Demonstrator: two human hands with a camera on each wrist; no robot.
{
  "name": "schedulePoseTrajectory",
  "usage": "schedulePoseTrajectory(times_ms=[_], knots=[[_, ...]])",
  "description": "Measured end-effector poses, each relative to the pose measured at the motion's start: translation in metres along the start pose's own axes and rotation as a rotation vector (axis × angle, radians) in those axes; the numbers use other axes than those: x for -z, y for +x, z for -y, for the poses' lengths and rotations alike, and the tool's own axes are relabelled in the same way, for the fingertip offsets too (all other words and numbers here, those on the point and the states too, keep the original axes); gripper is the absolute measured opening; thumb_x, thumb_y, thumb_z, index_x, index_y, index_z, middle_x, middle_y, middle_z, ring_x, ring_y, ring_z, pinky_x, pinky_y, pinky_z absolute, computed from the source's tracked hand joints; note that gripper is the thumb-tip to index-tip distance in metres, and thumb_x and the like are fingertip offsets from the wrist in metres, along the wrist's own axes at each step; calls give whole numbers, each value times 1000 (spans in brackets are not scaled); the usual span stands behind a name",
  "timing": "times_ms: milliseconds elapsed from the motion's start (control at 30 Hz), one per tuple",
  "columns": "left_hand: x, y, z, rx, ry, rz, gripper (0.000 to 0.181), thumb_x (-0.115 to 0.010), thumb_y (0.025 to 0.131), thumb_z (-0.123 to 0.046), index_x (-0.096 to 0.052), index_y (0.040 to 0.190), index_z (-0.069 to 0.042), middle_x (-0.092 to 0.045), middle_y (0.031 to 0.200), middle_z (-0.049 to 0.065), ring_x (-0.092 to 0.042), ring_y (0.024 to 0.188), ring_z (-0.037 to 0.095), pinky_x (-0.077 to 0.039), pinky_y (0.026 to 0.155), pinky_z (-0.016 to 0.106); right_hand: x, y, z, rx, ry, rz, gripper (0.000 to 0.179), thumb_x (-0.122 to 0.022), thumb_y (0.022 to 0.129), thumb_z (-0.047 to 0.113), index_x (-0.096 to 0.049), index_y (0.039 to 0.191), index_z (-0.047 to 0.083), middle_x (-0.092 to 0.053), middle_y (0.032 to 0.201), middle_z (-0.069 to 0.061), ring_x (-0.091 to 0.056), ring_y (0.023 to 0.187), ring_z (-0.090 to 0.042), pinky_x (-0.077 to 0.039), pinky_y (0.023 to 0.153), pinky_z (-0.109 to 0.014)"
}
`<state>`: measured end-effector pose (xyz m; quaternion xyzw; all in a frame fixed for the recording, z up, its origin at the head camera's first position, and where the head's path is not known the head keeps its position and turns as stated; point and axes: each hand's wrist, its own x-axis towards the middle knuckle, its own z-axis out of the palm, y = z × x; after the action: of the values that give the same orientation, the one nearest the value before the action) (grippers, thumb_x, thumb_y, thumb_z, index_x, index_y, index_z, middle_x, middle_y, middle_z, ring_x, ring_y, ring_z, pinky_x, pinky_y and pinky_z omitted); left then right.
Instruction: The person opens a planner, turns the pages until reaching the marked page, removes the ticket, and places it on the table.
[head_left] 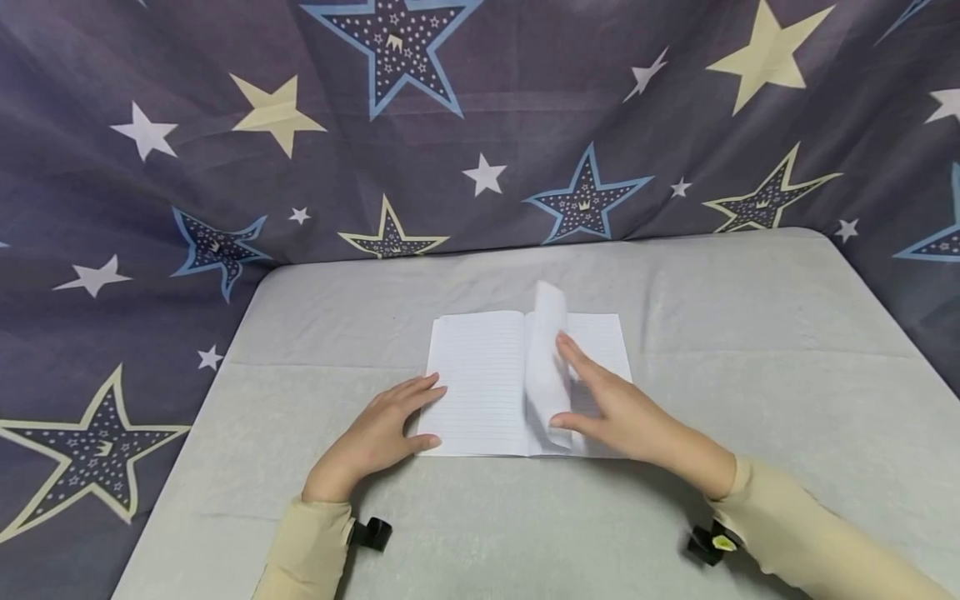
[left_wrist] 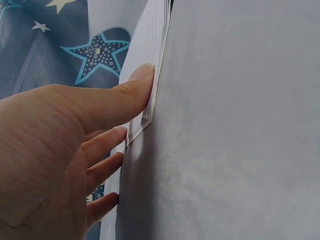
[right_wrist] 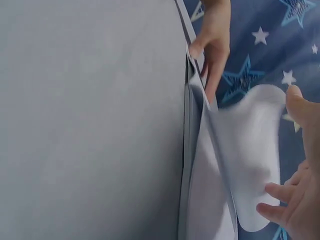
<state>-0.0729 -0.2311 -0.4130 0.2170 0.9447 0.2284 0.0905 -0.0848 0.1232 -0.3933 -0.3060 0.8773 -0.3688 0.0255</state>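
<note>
Notebook (head_left: pixel 476 375) lies open on the grey table (head_left: pixel 757 333), its curled page (head_left: pixel 550 367) against the right hand's (head_left: pixel 626 412) wide-spread fingers, while the left hand (head_left: pixel 386 429) rests relaxed fingers at the notebook's left edge, and uneven pushing could crease that page.

Head cam: above, fwd/down, wide. L/R wrist cams: near, rolled sideways, facing white rectangular paper notebook (head_left: pixel 510 383), shared w/ head cam.
</note>
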Motion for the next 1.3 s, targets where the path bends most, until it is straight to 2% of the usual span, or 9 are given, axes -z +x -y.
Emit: schedulePoseTrajectory(times_ms=[167,467,700,900,1100,1300], knots=[[0,2,-1,2,0,6,71,-80,84,-29,-51,146,-11,-37,157,8,-32,143,34,-26,114,56,-13,10,11,90,-34,53,89,-75,88,35,-27,157,6,-15,164,-11,-29,144,-33,-31,113,-51],[3,2,-1,-1,-10,-3,70,-80,84,-29,-52,144,-10,-39,155,10,-35,141,37,-28,112,59,-36,32,19,151,-43,159,75,-72,92,33,-37,152,4,-19,163,-12,-32,144,-28,-34,113,-46],[4,0,2,0,-23,-16,70,-80,84,-29,-52,144,-8,-40,155,10,-36,141,36,-29,112,59,-53,51,24,172,-52,281,71,-66,97,32,-34,153,2,-19,163,-12,-31,145,-25,-32,115,-42],[0,-1,2,-16,-27,-33,68,-78,86,-29,-52,145,-10,-41,154,9,-37,140,37,-30,111,60,-65,62,29,155,-58,332,72,-62,98,36,-30,155,4,-16,164,-11,-28,146,-23,-29,116,-40],[-3,-2,0,-14,10,-32,73,-81,82,-36,-53,144,-10,-41,154,9,-36,141,35,-30,112,58,-62,62,30,166,-56,309,69,-62,99,35,-33,154,5,-21,163,-9,-29,146,-22,-30,116,-41],[-2,-1,0,-5,24,-35,77,-85,78,-32,-52,144,-9,-40,155,10,-36,141,36,-31,112,57,-33,44,17,222,-93,166,55,-66,97,28,-51,143,3,-49,147,-13,-41,139,-27,-33,114,-45]])
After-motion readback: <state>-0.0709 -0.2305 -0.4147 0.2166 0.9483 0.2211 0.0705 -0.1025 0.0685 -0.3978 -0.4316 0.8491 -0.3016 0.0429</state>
